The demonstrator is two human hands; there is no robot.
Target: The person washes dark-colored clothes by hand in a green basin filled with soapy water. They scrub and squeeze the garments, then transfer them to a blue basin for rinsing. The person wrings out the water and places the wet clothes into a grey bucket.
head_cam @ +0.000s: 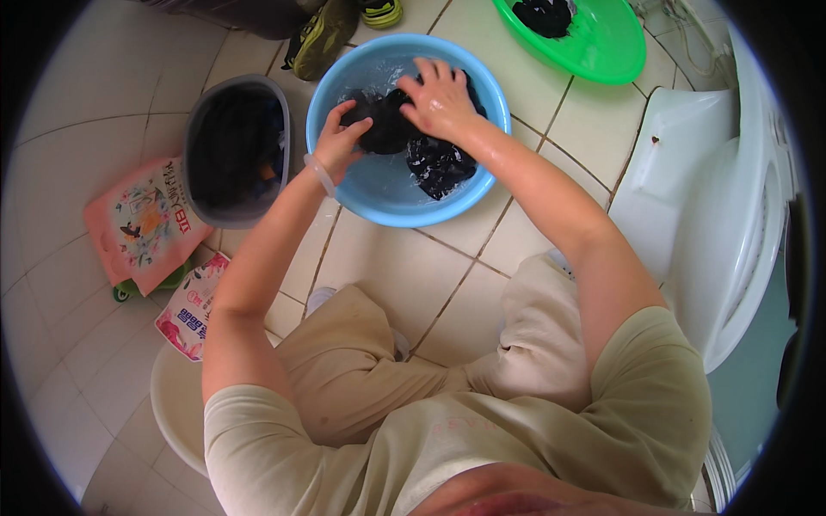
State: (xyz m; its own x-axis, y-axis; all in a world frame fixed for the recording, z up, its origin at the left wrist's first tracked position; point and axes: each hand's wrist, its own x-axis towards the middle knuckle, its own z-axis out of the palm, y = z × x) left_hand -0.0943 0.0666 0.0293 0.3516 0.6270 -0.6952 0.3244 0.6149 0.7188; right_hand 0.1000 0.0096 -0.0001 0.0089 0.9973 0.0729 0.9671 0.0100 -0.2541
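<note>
A light-blue plastic basin of water stands on the tiled floor before me. Wet black cloth lies bunched in it, and another black clump glistens at the lower right. My left hand, with a pale bracelet at the wrist, reaches over the basin's left rim. Its thumb and fingers are apart beside the cloth; whether they touch it is hard to tell. Over the cloth's upper right part, my wet right hand spreads its fingers. Neither hand visibly grips anything.
Left of the basin is a grey tub holding dark clothes. Pink printed pouches stand nearby, above a cream basin. Shoes lie beyond. A green basin with black cloth is far right, near a white ceramic fixture.
</note>
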